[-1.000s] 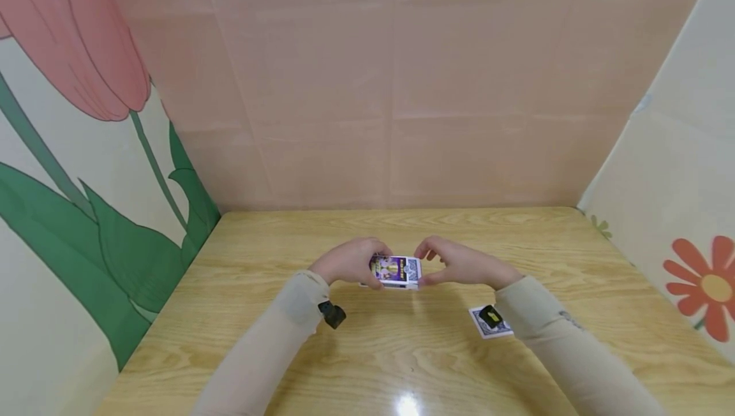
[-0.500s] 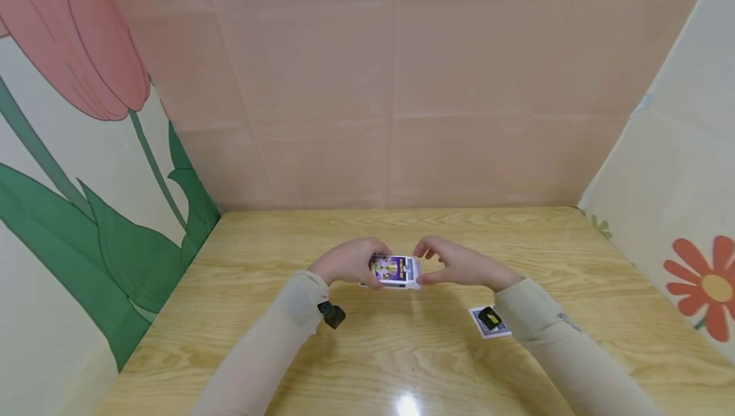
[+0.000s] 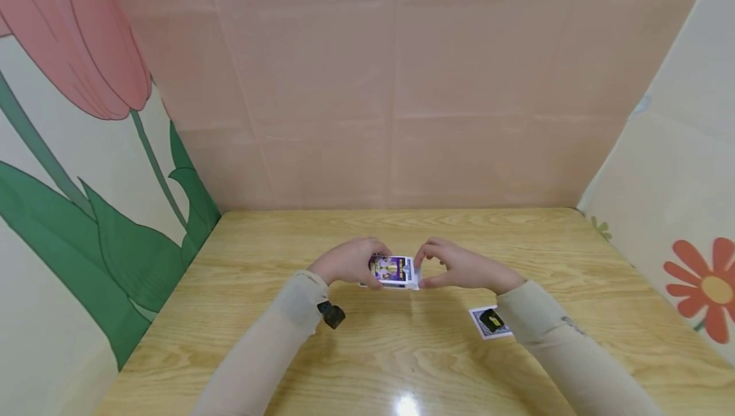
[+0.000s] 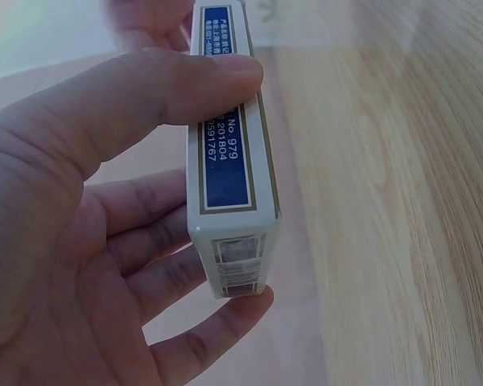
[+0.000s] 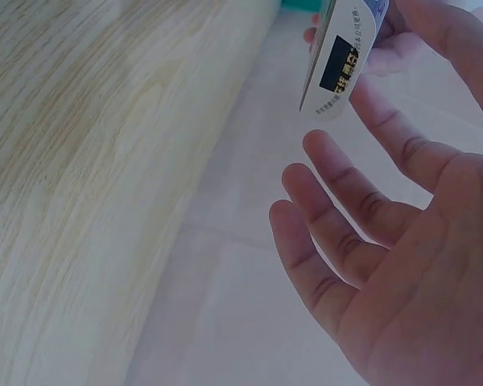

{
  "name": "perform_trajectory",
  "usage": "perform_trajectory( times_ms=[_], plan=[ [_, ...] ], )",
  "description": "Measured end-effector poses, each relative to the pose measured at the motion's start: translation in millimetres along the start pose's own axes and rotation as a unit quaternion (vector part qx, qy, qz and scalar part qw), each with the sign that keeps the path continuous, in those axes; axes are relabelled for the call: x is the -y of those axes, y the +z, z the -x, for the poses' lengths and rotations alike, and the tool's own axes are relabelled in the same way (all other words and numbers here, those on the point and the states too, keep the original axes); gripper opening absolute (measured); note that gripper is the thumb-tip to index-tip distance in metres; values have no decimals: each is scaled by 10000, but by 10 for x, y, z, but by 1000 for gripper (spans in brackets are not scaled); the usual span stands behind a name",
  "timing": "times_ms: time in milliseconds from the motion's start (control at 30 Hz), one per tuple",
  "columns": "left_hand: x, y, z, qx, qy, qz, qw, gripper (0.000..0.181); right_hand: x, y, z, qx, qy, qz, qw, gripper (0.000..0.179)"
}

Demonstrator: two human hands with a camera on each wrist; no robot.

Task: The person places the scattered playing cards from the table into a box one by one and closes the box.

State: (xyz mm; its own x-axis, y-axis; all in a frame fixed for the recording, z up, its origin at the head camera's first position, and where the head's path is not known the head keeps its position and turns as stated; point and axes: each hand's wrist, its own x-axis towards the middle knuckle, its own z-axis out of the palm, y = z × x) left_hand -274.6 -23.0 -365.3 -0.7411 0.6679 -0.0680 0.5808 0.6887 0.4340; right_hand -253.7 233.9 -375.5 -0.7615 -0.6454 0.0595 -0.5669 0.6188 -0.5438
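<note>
My left hand (image 3: 351,261) grips a playing card box (image 3: 392,268) above the table, its purple picture face up. In the left wrist view the thumb (image 4: 217,80) presses the box's blue-and-white long edge, with a fingertip under the barcoded end. My right hand (image 3: 467,266) has thumb and index finger at the box's right end, where a white flap shows. In the right wrist view the index finger (image 5: 402,141) touches that end, and the other fingers are spread away from it. The box's inside is hidden.
A blue-and-white patterned playing card (image 3: 488,333), single or stacked I cannot tell, lies on the wooden table (image 3: 367,352) by the right wrist. A pinkish wall (image 3: 367,97) stands behind, with flowered side panels left and right.
The left hand and the box hold still. The right index finger has come down onto the box's right end, and the right wrist has shifted slightly.
</note>
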Motion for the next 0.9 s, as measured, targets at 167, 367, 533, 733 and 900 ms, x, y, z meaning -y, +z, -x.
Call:
perform_trajectory(
  times_ms=[167,367,533,733,900],
  plan=[
    [-8,-6,5,33,-36,54,10000,58,30,5,-31,52,12,50,10000,35],
    [-14,-9,1,37,15,21,10000,59,52,10,-63,54,-39,100,9999,33],
    [-4,-9,6,41,3,-32,10000,60,91,9,-86,90,-42,138,9999,31],
    [0,-15,18,22,-38,-64,10000,60,133,4,-107,184,-12,121,9998,32],
    [-11,-20,24,18,-77,-71,9999,60,76,-12,-46,81,171,165,9997,38]
  ],
)
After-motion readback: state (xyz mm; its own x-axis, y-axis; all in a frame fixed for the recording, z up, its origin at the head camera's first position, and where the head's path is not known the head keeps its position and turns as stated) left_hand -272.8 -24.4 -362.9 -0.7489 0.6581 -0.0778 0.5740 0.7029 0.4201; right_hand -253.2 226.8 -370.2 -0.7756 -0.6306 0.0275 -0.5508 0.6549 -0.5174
